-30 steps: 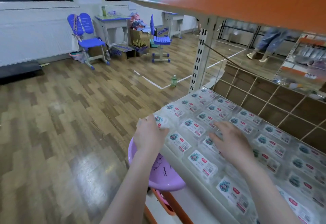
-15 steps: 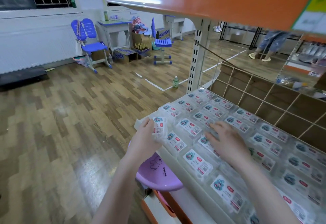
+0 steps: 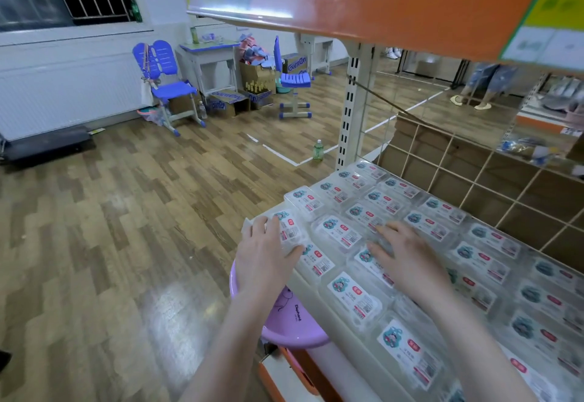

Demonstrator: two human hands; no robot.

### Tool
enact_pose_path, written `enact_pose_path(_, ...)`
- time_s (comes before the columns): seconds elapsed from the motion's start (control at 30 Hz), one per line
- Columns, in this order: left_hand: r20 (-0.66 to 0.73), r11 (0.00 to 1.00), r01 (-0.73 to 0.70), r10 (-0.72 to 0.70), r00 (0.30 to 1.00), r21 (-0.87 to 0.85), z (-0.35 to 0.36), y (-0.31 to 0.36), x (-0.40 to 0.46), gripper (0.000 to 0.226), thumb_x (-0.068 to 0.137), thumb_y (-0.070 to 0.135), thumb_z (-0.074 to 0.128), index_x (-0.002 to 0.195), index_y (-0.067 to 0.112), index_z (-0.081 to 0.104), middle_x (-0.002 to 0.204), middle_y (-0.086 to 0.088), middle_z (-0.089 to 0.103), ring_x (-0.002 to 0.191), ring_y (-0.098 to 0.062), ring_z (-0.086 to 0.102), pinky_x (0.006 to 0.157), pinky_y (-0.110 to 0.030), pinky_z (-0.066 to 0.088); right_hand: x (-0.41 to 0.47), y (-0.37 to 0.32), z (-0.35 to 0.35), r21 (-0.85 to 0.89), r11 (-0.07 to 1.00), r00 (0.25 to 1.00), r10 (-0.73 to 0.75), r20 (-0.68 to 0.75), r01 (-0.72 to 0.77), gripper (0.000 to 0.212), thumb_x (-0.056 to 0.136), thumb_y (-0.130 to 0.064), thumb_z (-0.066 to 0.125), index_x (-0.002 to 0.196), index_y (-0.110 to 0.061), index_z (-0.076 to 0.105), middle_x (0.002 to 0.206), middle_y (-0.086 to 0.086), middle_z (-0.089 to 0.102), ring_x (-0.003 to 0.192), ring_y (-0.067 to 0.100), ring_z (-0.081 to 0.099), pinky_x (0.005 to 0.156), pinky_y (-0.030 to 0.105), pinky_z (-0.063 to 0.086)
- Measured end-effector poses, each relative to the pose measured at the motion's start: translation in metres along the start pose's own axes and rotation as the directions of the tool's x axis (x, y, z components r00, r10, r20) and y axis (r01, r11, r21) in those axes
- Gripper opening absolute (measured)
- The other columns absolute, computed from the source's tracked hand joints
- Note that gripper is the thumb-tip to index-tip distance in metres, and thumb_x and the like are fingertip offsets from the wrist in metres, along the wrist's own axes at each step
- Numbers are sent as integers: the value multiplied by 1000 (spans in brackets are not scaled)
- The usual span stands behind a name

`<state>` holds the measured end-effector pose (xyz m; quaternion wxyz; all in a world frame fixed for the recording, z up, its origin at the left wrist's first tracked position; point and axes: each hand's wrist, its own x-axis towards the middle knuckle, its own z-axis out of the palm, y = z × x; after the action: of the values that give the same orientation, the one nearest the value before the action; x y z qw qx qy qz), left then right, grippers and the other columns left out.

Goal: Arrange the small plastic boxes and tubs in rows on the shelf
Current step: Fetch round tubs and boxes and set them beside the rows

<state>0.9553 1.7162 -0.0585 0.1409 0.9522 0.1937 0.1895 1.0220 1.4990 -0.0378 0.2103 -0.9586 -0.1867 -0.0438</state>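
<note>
Dozens of clear boxes [image 3: 354,299] already lie in rows on the shelf [image 3: 297,278], labels up, running back toward the wire grid [image 3: 493,180]. My left hand [image 3: 264,254] grips the box [image 3: 289,231] at the front left corner of the shelf, fingers curled over its outer edge and thumb pressed on the near side, so it sits at the end of the front row, touching its neighbour. My right hand [image 3: 407,256] lies flat and loose on the boxes further in, fingers spread, holding nothing, only steadying them.

These boxes look light, stiff and thin-walled, with smooth lids that I judge to be slippery; a push on one would likely slide the ones beside it. I would hold each by its two short ends or long sides, not by the lid, which may flex or pop. The corner box is the risky one: it sits right at the shelf's edge, above the purple basin [image 3: 290,322] below, and a careless nudge could tip it off.
</note>
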Motion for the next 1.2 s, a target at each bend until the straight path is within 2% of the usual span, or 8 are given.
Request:
enact_pose_path(0.17,-28,998,57,-57,998,-26,7,5,2,60,82,54,59,125,15,46,142,1,39,133,-17,33,104,-28,28,-1,1,0,-25,999,1000,-20,2,20,45,96,-39,44,135,-16,47,135,0,45,122,17,42,96,30,37)
enact_pose_path(0.3,-40,995,100,-100,994,11,6,13,7,60,81,57,58,121,14,46,125,0,46,120,-20,42,100,-30,33,-1,0,-1,-35,999,1000,-16,18,17,47,96,-40,42,137,-16,45,139,-1,42,125,17,39,98,31,36)
enact_pose_path(0.43,-44,989,124,-121,992,80,4,18,14,58,80,60,57,110,11,50,114,-4,47,110,-24,42,97,-32,34,-2,-1,-2,-48,999,1000,-11,27,13,48,96,-41,42,138,-18,44,140,-3,42,124,16,41,96,30,37)
enact_pose_path(0.57,-8,993,104,-104,995,55,6,16,20,61,80,60,57,111,8,49,128,-9,44,122,-27,37,105,-36,30,-2,-5,-3,-58,998,1000,16,16,-16,44,95,-39,46,133,-17,49,137,-3,45,120,17,44,94,30,38)
enact_pose_path(0.73,46,999,-38,39,998,-13,2,3,27,74,81,62,54,131,9,41,145,-7,35,138,-24,25,111,-34,21,-10,-16,-6,-91,989,992,115,-47,-119,38,94,-40,48,127,-21,52,137,-7,45,118,16,46,88,29,40)
enact_pose_path(0.87,58,975,-199,206,977,-98,-8,-5,35,80,82,61,53,141,10,35,149,-6,33,141,-22,22,111,-31,18,-27,-26,-13,-127,957,957,242,-157,-262,38,95,-39,46,127,-21,52,137,-6,47,119,17,47,88,30,41)
enact_pose_path(1.03,101,894,-398,424,900,-204,-13,6,34,76,85,58,53,141,9,36,148,-5,36,141,-22,24,112,-33,24,-73,-37,-20,-159,883,850,356,-388,-442,37,91,-27,58,124,-10,59,125,6,60,110,26,57,83,35,49)
enact_pose_path(1.2,131,791,-550,596,792,-269,-15,42,12,73,87,57,49,142,10,35,149,-6,34,141,-23,24,110,-35,26,-140,-29,-31,-113,771,707,502,-498,-627,39,88,-21,62,122,-4,60,124,14,61,112,33,57,87,42,48)
